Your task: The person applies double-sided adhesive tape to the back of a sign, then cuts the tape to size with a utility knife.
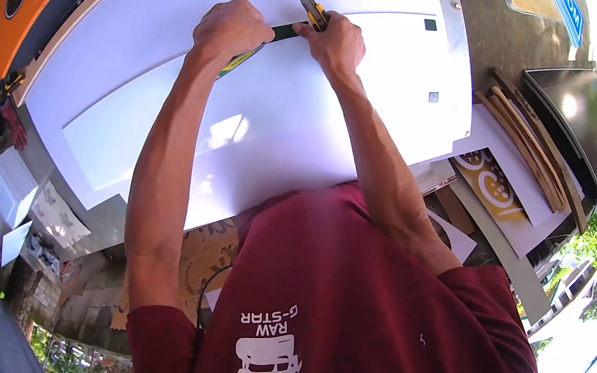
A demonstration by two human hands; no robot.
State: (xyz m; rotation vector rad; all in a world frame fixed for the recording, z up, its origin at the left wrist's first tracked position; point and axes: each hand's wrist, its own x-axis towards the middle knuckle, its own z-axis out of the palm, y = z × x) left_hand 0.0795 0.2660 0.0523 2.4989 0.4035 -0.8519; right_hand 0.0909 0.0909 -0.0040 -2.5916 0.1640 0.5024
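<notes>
Beyond the maroon cloth shirt (345, 281), a smooth white panel (398, 77) lies flat, washed by glare. Over its far edge, the right hand (336, 41) grips a yellow-and-black knife (314, 14), blade bare, and pinches a dark green strip (283, 32); the closed left hand (231, 29) hides the strip's other end.

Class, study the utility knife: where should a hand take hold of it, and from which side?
Grip the yellow-and-black handle of the utility knife, coming from the wearer's side. The bare blade points away from the body, so the handle end is nearer and probably safest, where the right hand holds it.
</notes>
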